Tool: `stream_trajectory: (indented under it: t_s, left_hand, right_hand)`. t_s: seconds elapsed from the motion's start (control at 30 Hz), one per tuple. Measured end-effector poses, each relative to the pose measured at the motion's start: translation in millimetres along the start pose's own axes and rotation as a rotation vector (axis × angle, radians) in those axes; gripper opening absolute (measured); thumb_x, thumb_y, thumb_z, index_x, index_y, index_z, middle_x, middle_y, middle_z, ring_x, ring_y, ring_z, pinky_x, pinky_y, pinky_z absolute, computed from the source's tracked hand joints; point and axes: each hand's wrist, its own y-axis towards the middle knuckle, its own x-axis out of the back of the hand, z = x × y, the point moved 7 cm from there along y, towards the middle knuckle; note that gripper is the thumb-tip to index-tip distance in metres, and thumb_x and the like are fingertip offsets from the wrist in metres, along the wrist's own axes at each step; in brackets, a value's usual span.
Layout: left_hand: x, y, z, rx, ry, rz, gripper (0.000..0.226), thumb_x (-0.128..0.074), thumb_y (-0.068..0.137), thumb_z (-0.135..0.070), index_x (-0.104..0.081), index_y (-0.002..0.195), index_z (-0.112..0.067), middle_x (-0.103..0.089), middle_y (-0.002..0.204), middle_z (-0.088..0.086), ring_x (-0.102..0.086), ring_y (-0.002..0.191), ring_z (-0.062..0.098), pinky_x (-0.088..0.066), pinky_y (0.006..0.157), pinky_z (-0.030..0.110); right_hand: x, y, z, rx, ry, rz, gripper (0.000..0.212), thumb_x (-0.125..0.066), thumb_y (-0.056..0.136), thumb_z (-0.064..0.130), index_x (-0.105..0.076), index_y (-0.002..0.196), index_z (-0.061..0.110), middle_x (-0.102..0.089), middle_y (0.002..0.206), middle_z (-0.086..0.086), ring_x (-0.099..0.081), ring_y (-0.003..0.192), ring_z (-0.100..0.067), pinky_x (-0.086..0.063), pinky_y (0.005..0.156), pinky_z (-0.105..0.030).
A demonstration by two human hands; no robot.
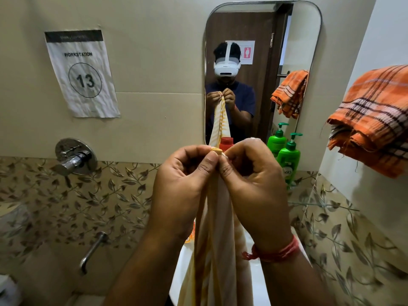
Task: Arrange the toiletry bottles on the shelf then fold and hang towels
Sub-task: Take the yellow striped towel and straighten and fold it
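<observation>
Two thumbs and forefingers meet at the top corners of a cream and yellow striped cotton towel (217,235), pinching the cloth's folded edge between them so that a small yellow tab of it stands up above the nails. Both the left hand (180,184) and the right hand (254,184) have their other fingers curled in toward the palms, knuckles touching or very nearly so. From that pinch the towel hangs straight down in long gathered folds between the forearms, in front of a white basin (257,272) whose rim shows low on either side of the cloth. A red thread band (276,252) circles the right wrist. Just behind the fingertips stands a red bottle cap (227,143), its bottle hidden by the hands. To the right of it, a green pump bottle (288,160) stands near the back edge of a glass shelf (320,204), with its reflection beside it in the rounded wall mirror (262,25). An orange plaid towel (375,120) hangs folded on the right wall, above the shelf's right end. On the left wall are a chrome mixer valve (75,157), a chrome spout (92,250) below it, and a creased paper sign (81,74) reading WORKSTATION 13.
</observation>
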Motion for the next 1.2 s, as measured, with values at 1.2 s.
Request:
stream_trajectory:
  t_s: [1.2]
  left_hand:
    - [69.9,5.8,-63.1,-0.296,0.13,-0.438,0.009,-0.066,0.089,-0.016,-0.069,0.085,-0.023,-0.074,0.077,-0.013,-0.069,0.077,0.003,-0.053,0.071,0.017]
  right_hand:
    - [-29.2,-91.3,-67.9,-0.531,0.346,0.919,0.047,-0.061,0.091,0.049,-0.072,0.104,0.005,-0.07,0.104,-0.023,-0.07,0.094,-0.026,-0.054,0.089,-0.053]
